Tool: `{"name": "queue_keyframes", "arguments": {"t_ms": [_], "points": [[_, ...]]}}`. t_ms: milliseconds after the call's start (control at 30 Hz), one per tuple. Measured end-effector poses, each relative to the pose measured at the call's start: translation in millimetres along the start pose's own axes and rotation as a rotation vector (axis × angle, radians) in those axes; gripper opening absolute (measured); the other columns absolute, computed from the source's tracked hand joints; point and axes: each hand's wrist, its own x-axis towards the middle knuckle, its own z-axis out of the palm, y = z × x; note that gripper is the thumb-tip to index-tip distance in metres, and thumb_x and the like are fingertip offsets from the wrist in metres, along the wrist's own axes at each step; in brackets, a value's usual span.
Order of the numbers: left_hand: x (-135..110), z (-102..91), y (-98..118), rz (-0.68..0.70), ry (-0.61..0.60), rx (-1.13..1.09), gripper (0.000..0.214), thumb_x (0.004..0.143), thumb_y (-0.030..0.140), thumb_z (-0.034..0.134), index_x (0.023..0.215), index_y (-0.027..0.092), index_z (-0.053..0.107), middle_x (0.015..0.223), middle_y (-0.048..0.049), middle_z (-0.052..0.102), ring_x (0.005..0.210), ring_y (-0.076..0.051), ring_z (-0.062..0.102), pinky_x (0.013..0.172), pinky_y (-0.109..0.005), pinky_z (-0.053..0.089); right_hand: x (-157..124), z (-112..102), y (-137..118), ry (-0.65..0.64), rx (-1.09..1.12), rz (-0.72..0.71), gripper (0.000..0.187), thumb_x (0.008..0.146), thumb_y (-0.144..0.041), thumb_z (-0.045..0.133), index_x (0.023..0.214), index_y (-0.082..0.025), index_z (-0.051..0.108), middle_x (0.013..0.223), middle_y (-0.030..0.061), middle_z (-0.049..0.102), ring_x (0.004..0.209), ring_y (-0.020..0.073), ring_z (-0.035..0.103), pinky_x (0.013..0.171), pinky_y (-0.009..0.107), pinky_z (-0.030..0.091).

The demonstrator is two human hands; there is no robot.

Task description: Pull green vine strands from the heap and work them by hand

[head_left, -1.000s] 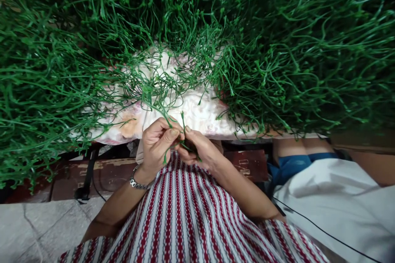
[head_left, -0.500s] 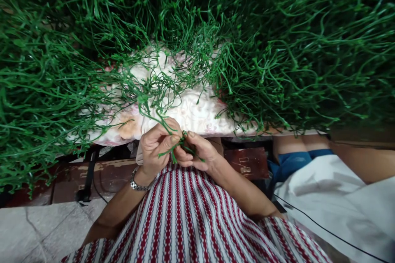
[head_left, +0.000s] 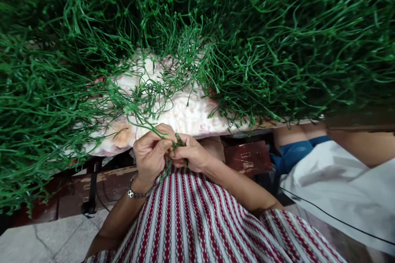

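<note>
My left hand (head_left: 153, 153) pinches a thin green plastic stem (head_left: 145, 122) that runs up and left toward the cloth. Against it, my right hand (head_left: 194, 153) is closed on short green sprigs (head_left: 179, 143) at the joint between the two hands. Some sprig ends (head_left: 166, 170) hang below my fingers. Exactly how the pieces meet is hidden by the fingertips. Both hands are just in front of the table's near edge, above my striped garment.
Heaps of green artificial stems (head_left: 277, 49) cover the table on both sides and behind a patterned cloth (head_left: 185, 111). A dark red wooden piece (head_left: 248, 158) lies below the edge. At right sits another person in white clothing (head_left: 333, 185), with a black cord (head_left: 333, 217) across it.
My right hand has moved left and turned, closing in against my left fingertips. The sprigs between them are now more covered. The view has shifted slightly.
</note>
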Motion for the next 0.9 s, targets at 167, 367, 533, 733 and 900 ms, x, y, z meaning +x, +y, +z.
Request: {"name": "queue_keyframes", "arguments": {"t_ms": [167,367,533,733,900], "points": [[0,4.9,6,0.003,0.161,0.128,0.005,0.073,0.019,0.065,0.068,0.017,0.066,0.068,-0.0013,0.059,0.071,-0.014,0.056,0.063,-0.025,0.045,-1,-1,0,0.087,-0.184,-0.123,0.014,0.064,-0.014,0.062,0.072,-0.015,0.051,0.054,-0.0078,0.052,0.037,0.0010,0.035,0.036,0.012,0.025],[-2,9.0,11,-0.084,0.245,0.051,0.005,0.074,0.016,0.064,0.069,0.018,0.065,0.069,0.0009,0.058,0.068,-0.011,0.056,0.066,-0.024,0.046,-3,-1,1,0.084,-0.161,-0.157,0.023,0.072,-0.032,0.066,0.076,-0.015,0.051,0.057,-0.0056,0.055,0.038,0.0012,0.032,0.036,0.013,0.023],[0,8.0,16,-0.242,0.219,-0.127,0.007,0.074,0.021,0.064,0.071,0.016,0.061,0.067,-0.0015,0.063,0.066,-0.014,0.060,0.064,-0.026,0.048,-3,-4,2,-0.001,-0.245,-0.146,0.030,0.076,-0.041,0.064,0.076,-0.014,0.051,0.057,-0.0040,0.055,0.041,0.0025,0.034,0.039,0.015,0.022],[5,5.9,25,-0.432,0.204,-0.263,0.013,0.074,0.023,0.065,0.072,0.017,0.054,0.058,0.0016,0.060,0.059,-0.014,0.061,0.063,-0.028,0.051,-3,-8,-4,-0.177,-0.518,-0.236,0.036,0.085,-0.044,0.052,0.067,-0.013,0.048,0.057,-0.0044,0.044,0.051,0.0044,0.036,0.049,0.017,0.029],[9,0.1,29,-0.613,0.194,-0.316,0.016,0.078,0.022,0.061,0.068,0.017,0.049,0.046,0.0062,0.052,0.038,-0.006,0.049,0.056,-0.024,0.049,-2,-15,-4,-0.338,-0.892,-0.366,0.042,0.089,-0.049,0.042,0.073,-0.012,0.053,0.064,-0.0021,0.045,0.057,0.0064,0.041,0.057,0.020,0.035]]}}
